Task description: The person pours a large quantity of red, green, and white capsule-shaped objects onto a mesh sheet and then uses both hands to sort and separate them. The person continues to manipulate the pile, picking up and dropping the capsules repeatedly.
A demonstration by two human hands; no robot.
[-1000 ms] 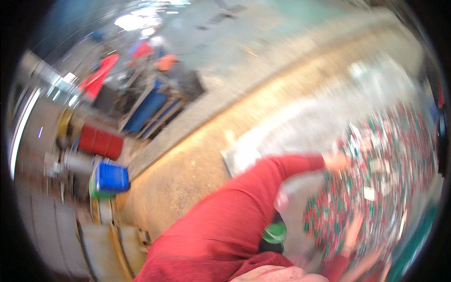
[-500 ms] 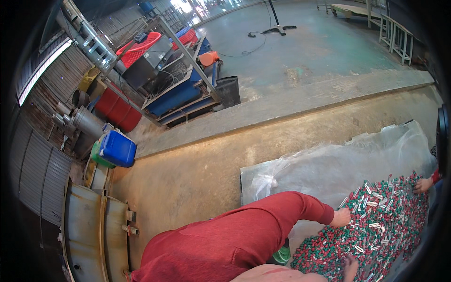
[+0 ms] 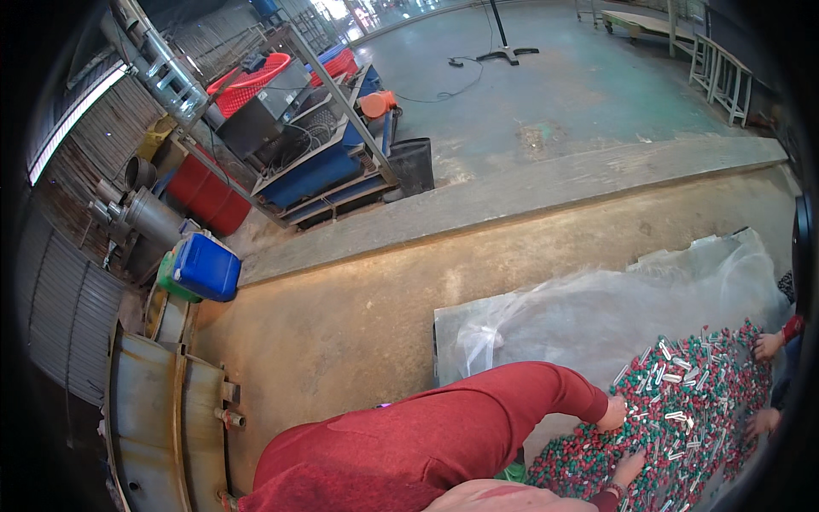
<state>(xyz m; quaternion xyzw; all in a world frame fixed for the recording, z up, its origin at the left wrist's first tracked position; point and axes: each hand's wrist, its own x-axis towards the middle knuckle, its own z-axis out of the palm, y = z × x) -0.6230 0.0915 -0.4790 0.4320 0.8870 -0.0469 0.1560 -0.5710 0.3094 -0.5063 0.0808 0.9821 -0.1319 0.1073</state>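
Note:
A heap of small red and green pieces (image 3: 589, 452) is spread over a whitish plastic sheet (image 3: 563, 316). Pale and clear elongated pieces (image 3: 673, 376) lie mixed in it, several shaped like long loops. My left hand (image 3: 612, 414), in a red sleeve, rests at the heap's near left edge; its fingertips are hidden among the pieces. Lower down, my right hand (image 3: 630, 468) reaches over the heap with its fingers stretched out, a band round the wrist. I cannot make out anything held in either hand.
Another person's hands (image 3: 768, 345) touch the heap's right side. A raised concrete ledge (image 3: 512, 213) runs beyond the sheet. On the left stand a blue canister (image 3: 207, 267), a rusty metal tank (image 3: 149, 418) and a red drum (image 3: 205, 194). A blue-framed machine (image 3: 328, 171) is behind.
My right hand has moved up and farther onto the heap, showing its wrist. My left hand has shifted slightly down and left. A second hand of the other person now shows at the right.

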